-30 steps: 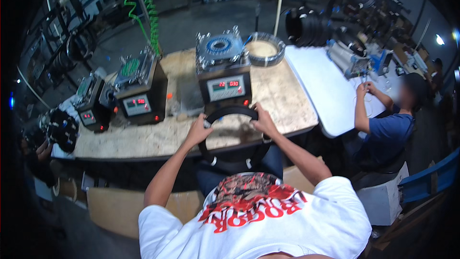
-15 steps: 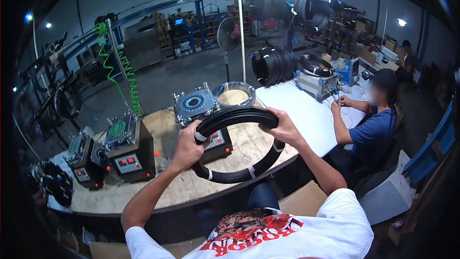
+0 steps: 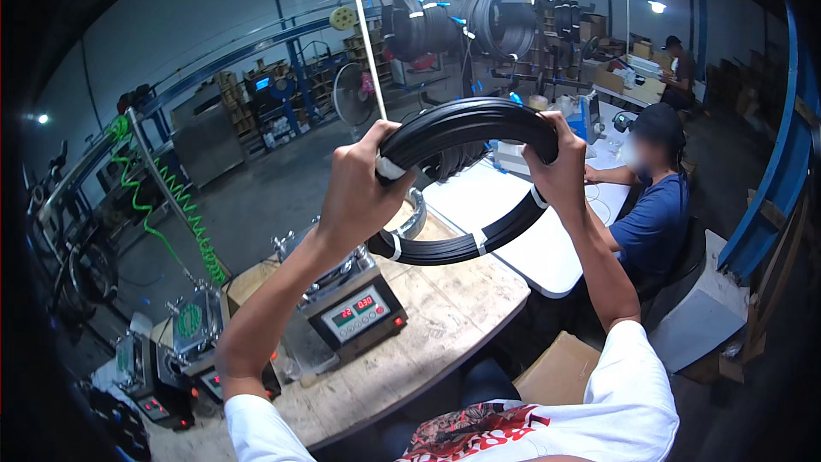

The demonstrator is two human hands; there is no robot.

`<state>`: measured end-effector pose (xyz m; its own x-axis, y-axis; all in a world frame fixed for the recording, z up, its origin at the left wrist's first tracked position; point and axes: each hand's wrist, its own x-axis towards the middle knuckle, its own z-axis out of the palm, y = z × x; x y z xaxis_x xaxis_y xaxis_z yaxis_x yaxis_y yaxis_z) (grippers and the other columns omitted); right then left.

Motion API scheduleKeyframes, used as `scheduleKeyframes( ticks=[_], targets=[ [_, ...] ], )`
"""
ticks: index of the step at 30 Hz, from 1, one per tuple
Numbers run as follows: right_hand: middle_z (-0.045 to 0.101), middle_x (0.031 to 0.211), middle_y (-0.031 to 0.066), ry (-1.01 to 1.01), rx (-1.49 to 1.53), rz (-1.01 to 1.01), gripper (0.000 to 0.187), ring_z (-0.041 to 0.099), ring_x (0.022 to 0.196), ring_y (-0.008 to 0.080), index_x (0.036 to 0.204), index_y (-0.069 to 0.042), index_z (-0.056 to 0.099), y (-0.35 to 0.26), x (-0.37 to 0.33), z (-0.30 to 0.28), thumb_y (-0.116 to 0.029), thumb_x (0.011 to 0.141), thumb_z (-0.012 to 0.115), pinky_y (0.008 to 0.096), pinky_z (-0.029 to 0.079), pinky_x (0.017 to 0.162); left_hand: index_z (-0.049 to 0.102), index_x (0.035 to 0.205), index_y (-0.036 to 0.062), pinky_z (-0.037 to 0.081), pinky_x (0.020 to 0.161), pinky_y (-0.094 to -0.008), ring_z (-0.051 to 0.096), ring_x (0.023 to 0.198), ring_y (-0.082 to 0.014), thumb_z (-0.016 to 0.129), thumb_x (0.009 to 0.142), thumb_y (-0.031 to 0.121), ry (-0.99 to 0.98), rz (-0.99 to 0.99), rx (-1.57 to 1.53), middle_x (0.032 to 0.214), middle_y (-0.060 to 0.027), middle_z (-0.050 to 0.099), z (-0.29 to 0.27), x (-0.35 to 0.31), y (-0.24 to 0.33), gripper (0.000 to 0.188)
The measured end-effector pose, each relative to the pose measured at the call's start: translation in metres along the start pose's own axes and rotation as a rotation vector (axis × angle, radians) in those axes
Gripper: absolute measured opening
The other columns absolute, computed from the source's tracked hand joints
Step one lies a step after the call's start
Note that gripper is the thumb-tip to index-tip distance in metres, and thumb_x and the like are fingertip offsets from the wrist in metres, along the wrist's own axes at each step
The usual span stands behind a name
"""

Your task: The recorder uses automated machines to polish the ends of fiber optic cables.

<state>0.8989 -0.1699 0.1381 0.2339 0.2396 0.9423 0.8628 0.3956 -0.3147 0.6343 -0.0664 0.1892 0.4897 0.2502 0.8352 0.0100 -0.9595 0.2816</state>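
Observation:
Raised above the table is a black coil of cable, bound with white ties at several spots. My left hand wraps round its left side by one white tie. On the opposite side, my right hand grips the coil with fingers curled over the outer edge. The ring is tilted, its far arc higher than the near one. Through its opening show the white tabletop and part of a clear-wrapped ring lying on the wooden table.
The wooden table carries a machine with a red-lit display and two similar machines at left. A white table adjoins it, where a person in blue sits. Behind hang black coils on a rack; a fan stands nearby.
Both my hands have lifted the coil higher, away from the table. The view has turned to the right, so the machines now sit farther left and lower.

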Motion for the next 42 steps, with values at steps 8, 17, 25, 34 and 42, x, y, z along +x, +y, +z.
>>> scheduleKeyframes(
  ticks=[8,17,25,34,42],
  targets=[
    [0.07,0.089,0.018,-0.041,-0.201,-0.002,0.031,0.073,0.081,0.0259,0.106,0.002,0.064,0.089,0.078,0.013,0.003,0.076,0.07,0.0334,0.054,0.072,0.067,0.098,0.0055,0.041,0.056,-0.0226,0.055,0.063,-0.0054,0.075,0.079,0.003,-0.309,-0.518,-0.467,0.078,0.0011,0.065,0.054,0.103,-0.081,0.02],
    [0.071,0.097,0.0189,0.082,-0.332,-0.04,0.038,0.068,0.095,0.0404,0.11,-0.006,0.061,0.254,0.223,-0.002,-0.002,0.075,0.075,0.0455,0.055,0.077,0.067,0.109,0.0077,0.044,0.073,-0.0232,0.055,0.077,-0.0053,0.078,0.078,0.006,-0.111,-0.367,-0.512,0.088,0.0054,0.062,0.182,0.268,-0.13,0.033],
    [0.072,0.094,0.0196,0.136,-0.316,-0.11,0.039,0.072,0.091,0.0353,0.107,-0.003,0.061,0.425,0.369,-0.025,0.004,0.071,0.076,0.0392,0.056,0.075,0.032,0.153,-0.0029,0.045,0.089,-0.0272,0.06,0.084,-0.0086,0.076,0.084,0.012,-0.272,-0.367,-0.688,0.085,-0.0004,0.066,0.274,0.428,-0.166,0.083],
    [0.07,0.092,0.0269,0.101,-0.103,-0.136,0.035,0.07,0.092,0.0408,0.104,0.007,0.063,0.536,0.459,0.017,0.012,0.07,0.066,0.0421,0.057,0.075,0.056,0.138,0.0076,0.045,0.065,-0.0228,0.054,0.067,-0.0059,0.07,0.078,0.001,0.071,-0.296,-0.425,0.076,0.0024,0.06,0.356,0.53,-0.232,0.062],
    [0.064,0.112,0.0321,0.073,-0.161,-0.074,0.054,0.065,0.108,0.0411,0.12,0.011,0.062,0.606,0.469,0.05,0.016,0.066,0.064,0.0397,0.056,0.094,0.064,0.129,0.0133,0.047,0.063,-0.0256,0.053,0.064,-0.0073,0.072,0.073,0.002,0.238,-0.319,-0.14,0.072,0.0018,0.058,0.395,0.562,-0.279,0.058]
  ],
)
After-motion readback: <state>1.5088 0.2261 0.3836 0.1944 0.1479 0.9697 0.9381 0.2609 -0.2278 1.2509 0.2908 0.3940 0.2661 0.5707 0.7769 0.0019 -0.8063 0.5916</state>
